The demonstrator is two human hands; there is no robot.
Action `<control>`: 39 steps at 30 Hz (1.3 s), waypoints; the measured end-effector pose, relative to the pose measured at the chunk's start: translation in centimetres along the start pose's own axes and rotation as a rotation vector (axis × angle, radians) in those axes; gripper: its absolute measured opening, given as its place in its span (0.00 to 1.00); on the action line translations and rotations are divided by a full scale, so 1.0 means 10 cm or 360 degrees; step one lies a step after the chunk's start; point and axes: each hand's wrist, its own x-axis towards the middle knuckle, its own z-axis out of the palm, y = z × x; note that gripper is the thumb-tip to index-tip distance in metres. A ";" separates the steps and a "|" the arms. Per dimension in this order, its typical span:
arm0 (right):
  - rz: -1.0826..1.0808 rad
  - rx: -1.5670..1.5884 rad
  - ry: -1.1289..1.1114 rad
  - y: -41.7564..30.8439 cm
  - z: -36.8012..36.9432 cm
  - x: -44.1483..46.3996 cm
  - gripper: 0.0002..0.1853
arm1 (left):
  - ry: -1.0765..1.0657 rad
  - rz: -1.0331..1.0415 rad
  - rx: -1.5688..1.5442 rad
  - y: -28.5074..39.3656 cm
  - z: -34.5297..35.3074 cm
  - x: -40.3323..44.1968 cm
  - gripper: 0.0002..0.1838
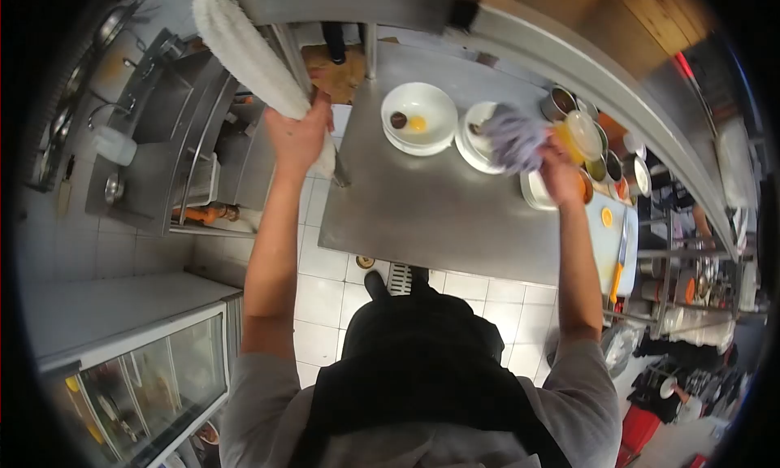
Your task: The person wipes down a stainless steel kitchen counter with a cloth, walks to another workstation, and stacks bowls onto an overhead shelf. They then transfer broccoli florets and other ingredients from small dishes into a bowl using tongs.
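Note:
At the left corner of the steel table, my left hand (299, 135) is closed around a white towel (252, 58) that hangs from the shelf rail above. My right hand (559, 171) grips a grey-purple cloth (513, 139), smeared by motion, over the right side of the table. Beneath and behind the cloth are white plates (470, 153), partly hidden by it. Left of it, a white bowl (435, 102) on a plate holds something dark and something yellow. Another white dish (532, 193) lies just beside my right wrist.
A steel table (422, 208) stands before me, with a metal shelf (569, 45) above its far side. Several containers (605, 163) crowd the right. An orange-handled knife (619, 265) lies on a pale board (605, 244). A glass-door fridge (154, 387) is at lower left.

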 end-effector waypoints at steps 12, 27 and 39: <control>0.0002 -0.0285 0.0152 1.28 -0.45 2.60 0.18 | 0.0181 -0.0232 0.0067 0.02 -0.01 -0.14 0.09; -0.0379 -0.0390 -0.0676 1.28 2.48 3.08 0.19 | 0.0217 -0.0196 0.0289 0.00 -0.01 -0.11 0.11; -0.0603 -0.1954 -0.0509 0.98 2.89 0.85 0.14 | 0.0109 0.0003 0.0176 -0.12 -0.01 0.11 0.07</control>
